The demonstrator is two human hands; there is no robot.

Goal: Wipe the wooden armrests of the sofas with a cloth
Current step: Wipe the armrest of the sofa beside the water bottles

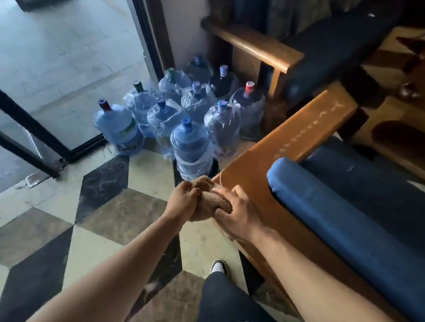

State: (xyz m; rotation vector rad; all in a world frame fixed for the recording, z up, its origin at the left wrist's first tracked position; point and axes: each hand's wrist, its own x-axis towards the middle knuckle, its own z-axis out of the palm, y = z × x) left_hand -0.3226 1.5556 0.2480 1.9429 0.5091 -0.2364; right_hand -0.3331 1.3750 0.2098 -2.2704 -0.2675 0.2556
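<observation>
A crumpled brown cloth [210, 195] is bunched between both my hands at the near corner of a wide wooden armrest [292, 139]. My left hand [182, 203] grips the cloth's left end. My right hand [237, 215] holds its right end, fingers resting on the armrest's edge. The armrest belongs to a sofa with blue cushions [349, 217]. A second wooden armrest [256, 46] of another dark-cushioned sofa lies farther back.
Several large water jugs [192, 146] stand on the floor just left of the near armrest. A glass door with a black frame [26, 120] is at left. Patterned floor tiles [101, 203] lie below, with my leg and shoe [219, 265].
</observation>
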